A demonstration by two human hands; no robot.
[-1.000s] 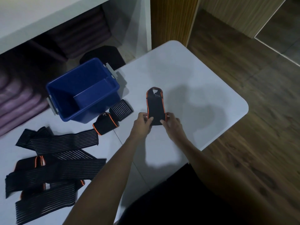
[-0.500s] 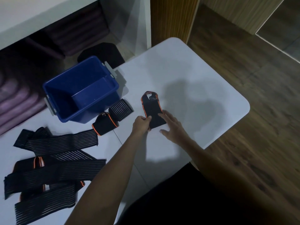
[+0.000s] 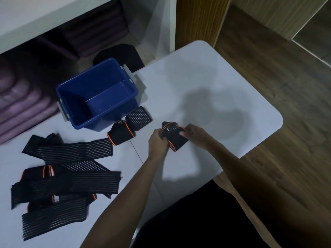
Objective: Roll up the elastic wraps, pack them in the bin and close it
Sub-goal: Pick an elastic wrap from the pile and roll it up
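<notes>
A black elastic wrap with orange edging (image 3: 174, 137) is rolled up between both hands just above the white table (image 3: 206, 90). My left hand (image 3: 158, 141) grips its left end and my right hand (image 3: 194, 134) pinches its right side. Two rolled wraps, one orange-edged (image 3: 120, 134) and one striped (image 3: 138, 118), lie against the front of the open blue bin (image 3: 71, 90), which looks empty inside. Several unrolled black striped wraps (image 3: 68, 176) lie in a loose pile at the left.
A dark rounded object, perhaps the bin's lid (image 3: 119, 54), sits behind the bin. Shelves with purple folded towels (image 3: 23, 101) stand beyond the table's far edge. The table's rounded right edge (image 3: 279, 120) drops to wooden floor.
The wrap lay flat and stretched out on the table a second ago; now it is rolled into a short bundle held in both hands. My right hand went from resting flat to pinching it.
</notes>
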